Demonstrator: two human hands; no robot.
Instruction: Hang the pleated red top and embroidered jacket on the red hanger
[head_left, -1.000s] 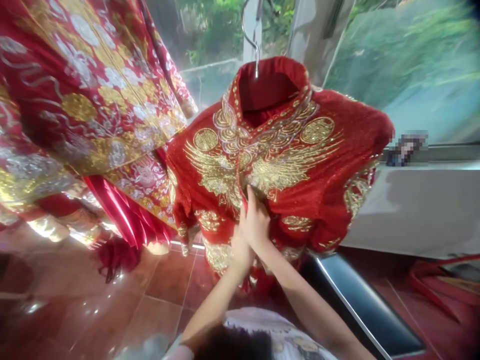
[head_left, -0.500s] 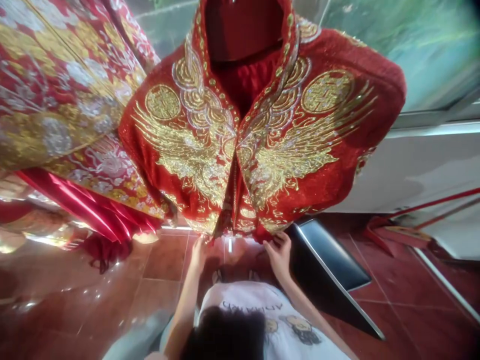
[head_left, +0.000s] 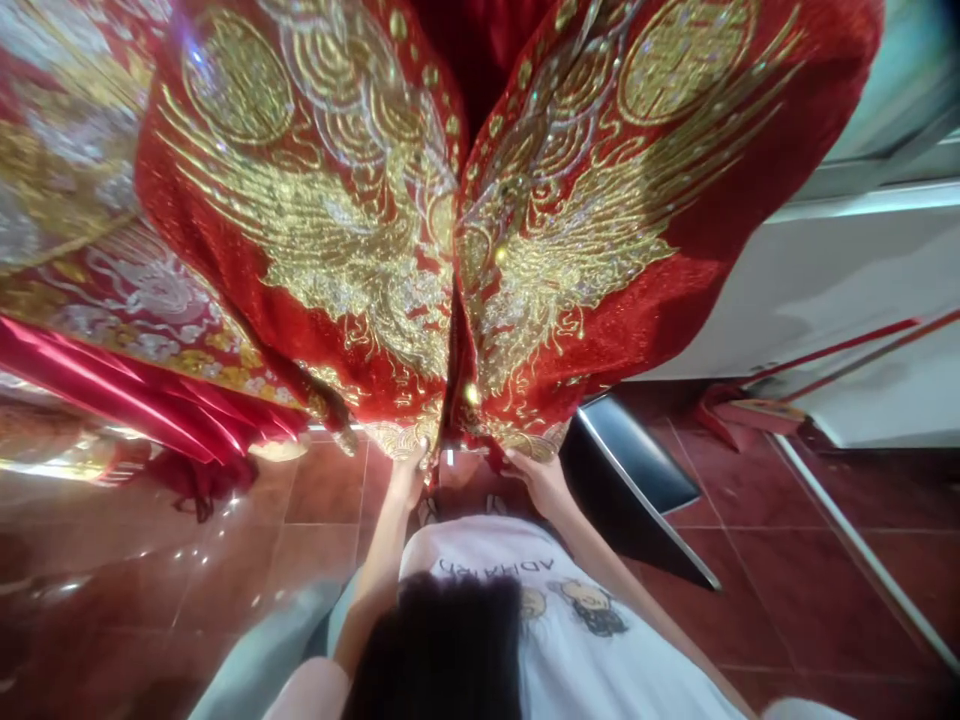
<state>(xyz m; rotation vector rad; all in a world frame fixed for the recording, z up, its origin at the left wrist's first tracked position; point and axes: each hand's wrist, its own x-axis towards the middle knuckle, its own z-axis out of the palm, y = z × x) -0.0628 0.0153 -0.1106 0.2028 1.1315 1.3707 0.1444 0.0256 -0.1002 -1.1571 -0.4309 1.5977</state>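
As I read the feed from the head camera, a red jacket [head_left: 315, 240] with gold phoenix-wing embroidery fills the upper frame, its long axis running up and down toward the wearer, its collar cut off by the top edge. A red-and-silver robe [head_left: 67, 150] hangs to its left, above red floor tiles [head_left: 322, 490]. At the gold-trimmed hem [head_left: 397, 437], the left hand [head_left: 409, 478] and right hand [head_left: 540, 480] pinch either side of the centre opening, 2 sets of fingers [head_left: 517, 458] closed narrowly, their tips hidden by the cloth.

Red embroidered jacket [head_left: 315, 240]: glittering fabric, gold winged motifs and roundels on both front panels; panels meet at a central opening, spread across the frame's upper half, hem at lower middle.
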